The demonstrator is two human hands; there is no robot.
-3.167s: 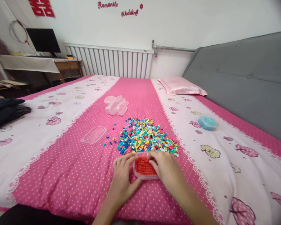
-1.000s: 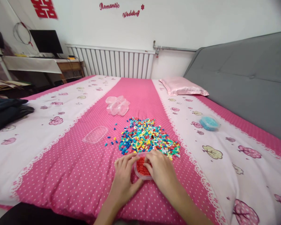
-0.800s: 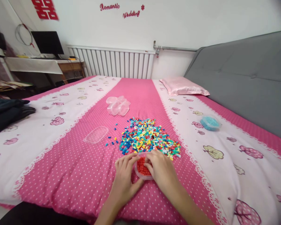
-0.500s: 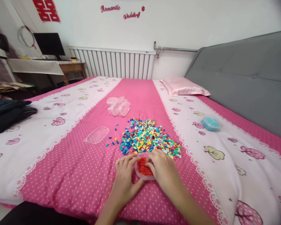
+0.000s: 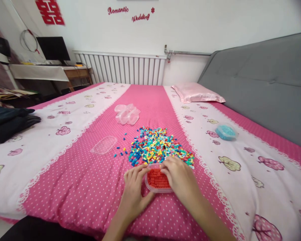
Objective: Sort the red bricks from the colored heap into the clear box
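Note:
A clear plastic container point(image 5: 159, 190) holds red toy bricks point(image 5: 158, 178) set in tight rows. My left hand point(image 5: 134, 184) grips its left end, thumb at the near side and fingertips at the far rim. Over the container's right end, my right hand point(image 5: 177, 174) is closed with thumb and fingers bent together; whatever lies between the fingertips is hidden. Just beyond both hands spreads a loose heap of small multicoloured bricks point(image 5: 157, 147), with several strays on its left side.
A clear lid point(image 5: 104, 145) lies left of the heap. Farther back are stacked clear containers point(image 5: 127, 114). At the right stands a container of light-blue pieces point(image 5: 225, 132). A pink pillow point(image 5: 197, 92) rests near the grey headboard point(image 5: 261, 73). Dark clothes point(image 5: 11, 124) lie at the left edge.
My right hand has shifted slightly right and away from me, uncovering more of the red bricks. The left hand keeps its place on the container.

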